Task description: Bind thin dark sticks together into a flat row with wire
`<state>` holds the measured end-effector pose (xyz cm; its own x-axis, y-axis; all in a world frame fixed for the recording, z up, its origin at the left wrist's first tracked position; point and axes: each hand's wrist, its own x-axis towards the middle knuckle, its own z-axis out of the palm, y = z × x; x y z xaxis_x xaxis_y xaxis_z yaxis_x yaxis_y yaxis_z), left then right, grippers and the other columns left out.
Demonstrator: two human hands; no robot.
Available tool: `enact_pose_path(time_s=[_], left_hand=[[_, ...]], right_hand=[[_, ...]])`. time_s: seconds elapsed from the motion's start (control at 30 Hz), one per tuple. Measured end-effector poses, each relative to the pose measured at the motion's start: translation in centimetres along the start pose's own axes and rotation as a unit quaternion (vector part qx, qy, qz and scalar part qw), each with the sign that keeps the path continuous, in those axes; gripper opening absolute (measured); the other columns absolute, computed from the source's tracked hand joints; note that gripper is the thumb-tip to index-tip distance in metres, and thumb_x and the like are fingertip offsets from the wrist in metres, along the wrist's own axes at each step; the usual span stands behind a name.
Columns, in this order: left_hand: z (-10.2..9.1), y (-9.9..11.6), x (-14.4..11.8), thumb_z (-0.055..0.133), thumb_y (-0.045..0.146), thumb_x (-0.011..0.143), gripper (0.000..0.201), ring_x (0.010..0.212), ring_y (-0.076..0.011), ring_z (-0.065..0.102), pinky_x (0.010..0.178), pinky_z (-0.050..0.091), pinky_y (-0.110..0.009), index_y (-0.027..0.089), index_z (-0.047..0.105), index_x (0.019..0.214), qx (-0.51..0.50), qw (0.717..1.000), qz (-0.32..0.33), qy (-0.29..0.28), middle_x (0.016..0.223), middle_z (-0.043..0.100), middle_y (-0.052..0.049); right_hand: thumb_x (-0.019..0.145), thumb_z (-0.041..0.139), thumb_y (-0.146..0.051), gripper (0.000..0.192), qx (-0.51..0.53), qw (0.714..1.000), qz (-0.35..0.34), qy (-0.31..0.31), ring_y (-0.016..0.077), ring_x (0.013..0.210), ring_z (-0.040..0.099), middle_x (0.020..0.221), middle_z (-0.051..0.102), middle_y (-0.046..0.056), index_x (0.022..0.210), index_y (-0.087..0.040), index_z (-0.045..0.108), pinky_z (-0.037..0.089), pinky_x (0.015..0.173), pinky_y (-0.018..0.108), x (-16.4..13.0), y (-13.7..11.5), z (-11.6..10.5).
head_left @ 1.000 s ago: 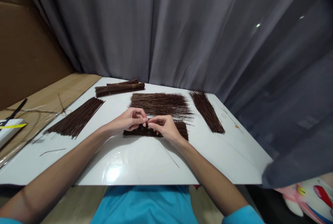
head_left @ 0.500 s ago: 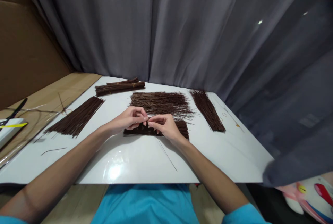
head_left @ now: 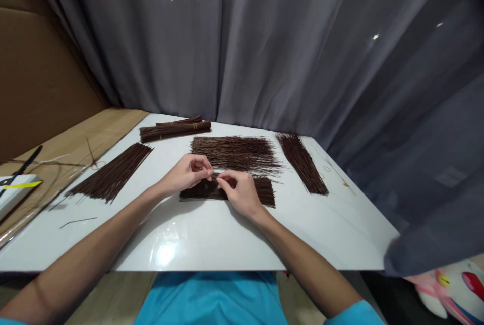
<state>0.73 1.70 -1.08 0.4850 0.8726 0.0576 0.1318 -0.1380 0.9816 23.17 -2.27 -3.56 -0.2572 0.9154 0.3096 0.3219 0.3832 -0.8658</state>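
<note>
Right at the centre, your left hand (head_left: 191, 173) and right hand (head_left: 242, 190) sit just apart, each with thumb and fingertips pinched together; whether a thin stick is caught in either pinch, I can't tell. Below them lies the front pile of sticks (head_left: 264, 193), loose on the table (head_left: 212, 244). Just beyond, the middle pile (head_left: 234, 152) is loose too, and so are the left pile (head_left: 113, 171) and right pile (head_left: 302, 164). At the back, banded bundles (head_left: 177, 131) look done; four piles show no band you've put on.
</note>
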Motion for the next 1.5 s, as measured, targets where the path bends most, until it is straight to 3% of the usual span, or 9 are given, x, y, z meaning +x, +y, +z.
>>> enact_pose_path(time_s=[0.07, 0.17, 0.3, 0.53, 0.83, 1.13, 1.3, 1.4, 1.5], left_hand=[[0.0, -0.2, 0.1, 0.077, 0.039, 0.092, 0.025, 0.052, -0.0103, 0.054, 0.044, 0.036, -0.02, 0.014, 0.07, 0.09, 0.046, 0.999, 0.021, 0.012, 0.079, 0.074, -0.008], [0.1, -0.5, 0.1, 0.076, 0.032, 0.09, 0.018, 0.068, -0.0164, 0.066, 0.057, 0.048, -0.023, 0.015, 0.07, 0.086, 0.118, 0.991, 0.055, 0.015, 0.08, 0.076, -0.008], [0.6, -0.4, -0.3, 0.072, 0.028, 0.09, 0.014, 0.068, -0.0193, 0.068, 0.062, 0.05, -0.026, 0.017, 0.069, 0.082, 0.184, 0.98, 0.063, -0.026, 0.076, 0.075, -0.006], [0.9, 1.1, -1.0, 0.069, 0.027, 0.092, 0.014, 0.062, -0.0157, 0.059, 0.056, 0.039, -0.024, 0.015, 0.072, 0.086, 0.115, 0.978, 0.009, -0.173, 0.078, 0.076, -0.008], [0.7, 2.5, -1.5, 0.078, 0.039, 0.091, 0.025, 0.056, -0.012, 0.052, 0.053, 0.037, -0.023, 0.014, 0.073, 0.088, 0.023, 0.969, -0.026, -0.244, 0.076, 0.075, -0.009], [0.9, 2.3, -1.8, 0.078, 0.036, 0.09, 0.022, 0.055, -0.0125, 0.056, 0.052, 0.038, -0.023, 0.014, 0.074, 0.085, 0.021, 0.974, -0.033, -0.223, 0.073, 0.074, -0.008], [0.5, 2.9, -1.9, 0.079, 0.039, 0.092, 0.027, 0.051, -0.0093, 0.049, 0.049, 0.034, -0.021, 0.013, 0.075, 0.09, -0.01, 0.981, 0.017, -0.193, 0.073, 0.074, -0.008], [0.4, 3.0, -2.0, 0.08, 0.041, 0.092, 0.03, 0.048, -0.0067, 0.042, 0.044, 0.029, -0.02, 0.012, 0.072, 0.096, -0.059, 0.987, 0.041, -0.144, 0.076, 0.074, -0.007], [0.8, 2.7, -1.9, 0.079, 0.044, 0.093, 0.033, 0.047, -0.0059, 0.042, 0.042, 0.028, -0.019, 0.012, 0.068, 0.097, -0.095, 0.992, 0.046, -0.065, 0.079, 0.073, -0.007]], right_hand=[[0.105, 0.064, -0.029, 0.017, -0.153, 0.986, -0.065, 0.004, 0.022, 0.082, 0.068, 0.093, 0.079, 0.008, 0.099, -0.021, 0.077, 0.049, 0.079, 0.034, -0.4, -0.6, 0.2], [0.108, 0.055, -0.019, 0.019, -0.371, 0.914, -0.164, -0.021, 0.0249, 0.092, 0.063, 0.1, 0.077, 0.012, 0.106, -0.018, 0.073, 0.044, 0.082, 0.037, -0.8, -1.5, 0.4], [0.109, 0.049, -0.012, 0.023, -0.479, 0.846, -0.226, -0.057, 0.0266, 0.096, 0.058, 0.1, 0.075, 0.013, 0.104, -0.015, 0.071, 0.038, 0.085, 0.04, -0.4, -2.3, -0.2], [0.108, 0.063, -0.024, 0.016, -0.29, 0.935, -0.159, -0.125, 0.0211, 0.095, 0.06, 0.098, 0.078, 0.005, 0.1, -0.021, 0.076, 0.036, 0.09, 0.037, 0.9, -2.1, -2.9], [0.098, 0.072, -0.025, 0.014, -0.105, 0.977, -0.101, -0.158, 0.0201, 0.082, 0.065, 0.083, 0.078, 0.002, 0.088, -0.022, 0.082, 0.043, 0.088, 0.036, 1.1, -2.3, -4.0], [0.096, 0.07, -0.025, 0.019, -0.076, 0.984, -0.074, -0.142, 0.0224, 0.082, 0.066, 0.08, 0.079, 0.003, 0.082, -0.024, 0.083, 0.044, 0.095, 0.041, 0.8, -1.9, -2.9], [0.096, 0.074, -0.038, 0.024, 0.025, 0.99, -0.035, -0.134, 0.0203, 0.071, 0.065, 0.073, 0.074, 0.003, 0.082, -0.02, 0.082, 0.049, 0.075, 0.034, 1.0, -1.8, -2.6], [0.098, 0.073, -0.043, 0.029, 0.07, 0.991, -0.035, -0.11, 0.019, 0.067, 0.064, 0.072, 0.073, 0.003, 0.084, -0.019, 0.08, 0.05, 0.066, 0.032, 0.7, -2.0, -2.4], [0.103, 0.067, -0.037, 0.025, 0.008, 0.995, -0.099, -0.029, 0.019, 0.069, 0.067, 0.079, 0.076, 0.004, 0.092, -0.019, 0.08, 0.051, 0.068, 0.032, 0.2, -1.9, -2.1]])
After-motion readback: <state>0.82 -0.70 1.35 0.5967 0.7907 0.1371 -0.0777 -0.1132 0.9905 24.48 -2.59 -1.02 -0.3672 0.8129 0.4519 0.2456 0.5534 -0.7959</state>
